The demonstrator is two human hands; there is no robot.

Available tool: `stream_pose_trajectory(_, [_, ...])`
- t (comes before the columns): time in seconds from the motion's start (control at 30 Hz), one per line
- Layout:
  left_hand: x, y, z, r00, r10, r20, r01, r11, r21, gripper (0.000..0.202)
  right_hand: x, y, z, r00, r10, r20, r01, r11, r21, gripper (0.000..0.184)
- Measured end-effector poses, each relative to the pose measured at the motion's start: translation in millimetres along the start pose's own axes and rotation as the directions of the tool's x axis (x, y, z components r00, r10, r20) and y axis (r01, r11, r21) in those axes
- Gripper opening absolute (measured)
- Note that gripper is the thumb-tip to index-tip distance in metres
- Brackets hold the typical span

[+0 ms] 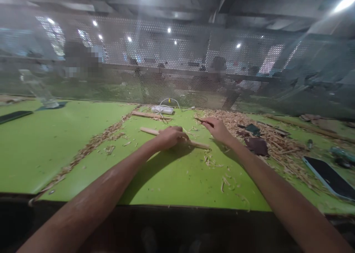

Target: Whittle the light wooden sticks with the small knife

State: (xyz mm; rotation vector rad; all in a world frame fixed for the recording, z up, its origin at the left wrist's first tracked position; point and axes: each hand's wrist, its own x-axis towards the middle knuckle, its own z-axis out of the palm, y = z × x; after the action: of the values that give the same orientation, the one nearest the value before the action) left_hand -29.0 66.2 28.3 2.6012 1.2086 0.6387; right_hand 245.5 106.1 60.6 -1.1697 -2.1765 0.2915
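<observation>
My left hand [172,137] is closed over the middle of a pale wooden stick [199,144], which lies slantwise just above or on the green tabletop [177,183]. Both ends of the stick show, while its middle is hidden under my fingers. To the right, my right hand [217,129] pinches a small, thin, dark tool [199,119] that points left; its exact kind is too small to make out. Curled wood shavings [210,160] lie below the stick's right end.
A heap of shavings [230,119] spreads to the right, with dark scraps [256,146] on it. A phone [331,177] lies at the right. Behind the stick are another wood strip [149,115] and a white power strip [162,109]. A perforated screen [177,83] borders the back.
</observation>
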Motion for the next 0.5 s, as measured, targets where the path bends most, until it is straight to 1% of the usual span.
stream_pose_trajectory(0.07, [-0.8, -5.6, -6.2, 1.0, 0.008, -0.024, -0.009, 0.999, -0.038, 0.033, -1.7, -2.9, 3.4, 0.999, -0.036, -0.005, 0.037, 0.999, 0.034, 0.032])
stream_pose_trajectory(0.17, [-2.3, -12.8, -11.8, 0.999, 0.025, -0.027, -0.029, 0.989, -0.147, 0.031, -4.2, -8.3, 8.8, 0.996, -0.048, 0.08, 0.047, 0.999, 0.017, 0.032])
stream_pose_trajectory(0.27, [-3.8, -16.6, -12.6, 0.999, 0.041, 0.036, -0.03, 0.964, -0.263, 0.029, -5.7, -14.3, 14.9, 0.983, -0.032, 0.179, 0.034, 0.999, -0.005, 0.041])
stream_pose_trajectory(0.33, [-4.9, -16.0, -12.5, 0.994, 0.064, 0.084, -0.032, 0.941, -0.338, 0.026, -6.7, -18.3, 20.2, 0.972, -0.028, 0.234, 0.029, 1.0, 0.003, 0.042])
stream_pose_trajectory(0.43, [-6.8, -9.9, -14.9, 0.981, 0.128, 0.143, -0.055, 0.902, -0.428, 0.02, -9.2, -24.3, 29.6, 0.949, -0.08, 0.303, 0.082, 0.997, 0.005, 0.04])
stream_pose_trajectory(0.5, [-8.3, -3.8, -18.5, 0.965, 0.178, 0.193, -0.076, 0.893, -0.444, 0.018, -11.3, -27.6, 35.2, 0.936, -0.123, 0.329, 0.133, 0.991, -0.006, 0.037])
